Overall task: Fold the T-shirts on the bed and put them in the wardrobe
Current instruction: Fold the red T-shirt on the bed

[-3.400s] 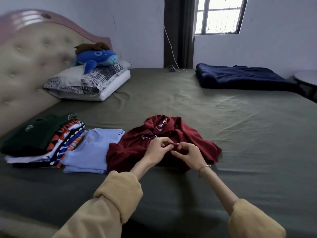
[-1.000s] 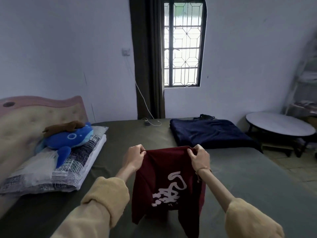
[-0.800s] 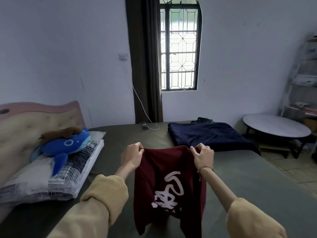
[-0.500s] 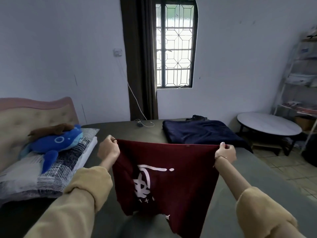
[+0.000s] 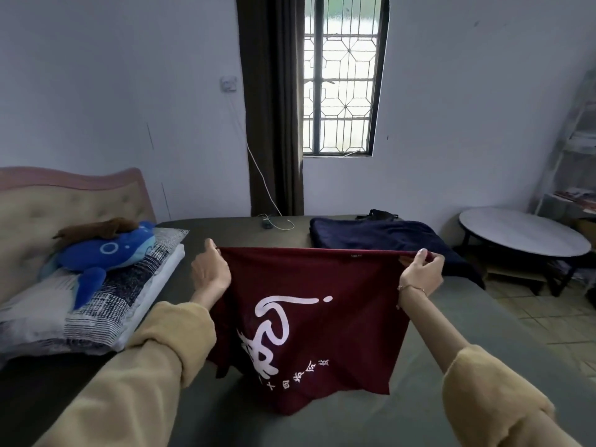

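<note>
left hand (image 5: 210, 275), right hand (image 5: 421, 273) pinching maroon t-shirt (image 5: 309, 321) edge taut

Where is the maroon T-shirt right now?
Centre of the head view: the maroon T-shirt hangs stretched between the left hand and right hand, above the bed, before the folded navy blanket.

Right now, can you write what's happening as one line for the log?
step: shirt spread out | left hand: pinches top edge | right hand: pinches top edge | maroon T-shirt: hangs over bed, unfolded
</note>
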### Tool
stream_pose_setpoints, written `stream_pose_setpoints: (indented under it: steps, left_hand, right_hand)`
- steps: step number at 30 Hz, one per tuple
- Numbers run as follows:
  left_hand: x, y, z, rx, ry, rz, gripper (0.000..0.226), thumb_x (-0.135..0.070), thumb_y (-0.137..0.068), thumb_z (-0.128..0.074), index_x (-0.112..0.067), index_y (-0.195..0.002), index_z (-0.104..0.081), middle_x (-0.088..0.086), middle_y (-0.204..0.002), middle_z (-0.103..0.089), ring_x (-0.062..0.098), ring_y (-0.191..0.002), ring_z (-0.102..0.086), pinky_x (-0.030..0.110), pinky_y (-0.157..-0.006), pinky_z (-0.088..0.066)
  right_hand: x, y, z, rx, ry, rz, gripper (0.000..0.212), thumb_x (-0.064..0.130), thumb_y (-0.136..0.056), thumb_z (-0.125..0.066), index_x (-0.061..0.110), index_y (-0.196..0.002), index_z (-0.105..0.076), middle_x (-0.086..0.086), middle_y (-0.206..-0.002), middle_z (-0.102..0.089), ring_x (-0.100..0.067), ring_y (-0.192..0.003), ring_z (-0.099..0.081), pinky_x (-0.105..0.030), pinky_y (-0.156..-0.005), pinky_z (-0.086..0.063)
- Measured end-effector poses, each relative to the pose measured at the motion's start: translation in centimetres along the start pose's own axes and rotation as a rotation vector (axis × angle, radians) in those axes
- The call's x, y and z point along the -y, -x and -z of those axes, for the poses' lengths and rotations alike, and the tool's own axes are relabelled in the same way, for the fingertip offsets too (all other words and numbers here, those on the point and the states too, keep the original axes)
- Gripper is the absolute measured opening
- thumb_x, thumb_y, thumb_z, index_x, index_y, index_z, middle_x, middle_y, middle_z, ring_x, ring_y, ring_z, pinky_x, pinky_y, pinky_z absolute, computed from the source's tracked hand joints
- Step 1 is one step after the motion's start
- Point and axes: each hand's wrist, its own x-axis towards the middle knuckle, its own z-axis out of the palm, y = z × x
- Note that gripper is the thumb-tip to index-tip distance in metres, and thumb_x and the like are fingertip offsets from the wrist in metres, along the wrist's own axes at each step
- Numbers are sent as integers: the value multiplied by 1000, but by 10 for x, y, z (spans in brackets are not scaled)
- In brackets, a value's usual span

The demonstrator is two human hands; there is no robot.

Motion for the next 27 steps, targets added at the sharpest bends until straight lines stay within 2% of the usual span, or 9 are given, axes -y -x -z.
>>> stream_pose_setpoints:
  steps: [3, 8, 10, 11, 13, 14, 20, 23, 27]
  left_hand:
    - [4, -9, -18, 221, 59, 262, 34, -6, -98, -37, 3, -130, -45, 25, -127, -53, 40, -114, -54, 43, -86, -49]
    - [9, -33, -46, 647, 546, 713, 44, -13, -104, -26, 9, -143, -23, 31, -146, -29, 47, -126, -43, 34, -30, -47]
    - [5, -45, -55, 647, 752, 923, 47, -17, -105, -21, 5, -146, -15, 31, -151, -18, 51, -130, -35, 37, -38, -51]
    - [0, -51, -60, 622, 806, 945, 45, -14, -105, -21, 4, -146, -18, 29, -151, -19, 50, -130, -35, 36, -59, -57]
    - [-10, -60, -74, 486, 860, 862, 40, -3, -103, -21, 5, -142, -28, 23, -147, -32, 44, -131, -38, 45, -98, -46]
    - [-16, -69, -86, 425, 867, 795, 40, 1, -101, -21, 5, -139, -33, 21, -143, -38, 41, -129, -41, 49, -101, -41]
    - [-52, -103, -116, 282, 959, 519, 38, -14, -104, -28, -7, -141, -31, 14, -136, -40, 28, -124, -43, 48, -99, -41]
    - [-74, -124, -111, 213, 938, 313, 32, -20, -104, -30, -10, -134, -35, 6, -118, -50, 16, -100, -47, 36, -90, -41]
    - [-86, -138, -100, 126, 805, 61, 30, -21, -104, -32, -8, -129, -40, 4, -115, -46, 14, -105, -41, 26, -91, -31]
  right_hand:
    - [-13, -8, -10, 58, 80, -103, 33, 22, -100, -42, -5, -116, -51, -26, -114, -60, -38, -108, -54, -37, -91, -37]
    - [-61, -47, -52, 199, 86, -320, 35, 29, -98, -37, 0, -113, -51, -14, -113, -60, -34, -101, -59, -45, -90, -47]
    - [-103, -88, -84, 283, 78, -419, 44, 35, -93, -30, 0, -111, -50, -18, -113, -64, -35, -96, -63, -49, -83, -51]
    - [-106, -97, -92, 310, 60, -490, 47, 33, -95, -28, -3, -114, -49, -20, -112, -64, -37, -96, -64, -50, -78, -53]
    - [-84, -94, -99, 364, 9, -594, 44, 23, -100, -25, -9, -122, -46, -23, -114, -60, -38, -105, -61, -51, -80, -51]
    - [-62, -87, -102, 374, -13, -591, 42, 19, -101, -25, -9, -125, -45, -23, -119, -57, -38, -110, -57, -51, -80, -49]
    - [-21, -101, -142, 433, -281, -452, 43, 25, -104, -28, 11, -144, -29, -13, -144, -36, -29, -128, -40, -46, -97, -43]
    - [3, -117, -156, 451, -364, -322, 40, 23, -104, -30, 11, -141, -35, -8, -140, -43, -22, -122, -45, -41, -107, -37]
    - [16, -138, -160, 434, -456, -241, 38, 24, -103, -32, 11, -137, -41, -5, -135, -49, -18, -125, -45, -35, -111, -32]
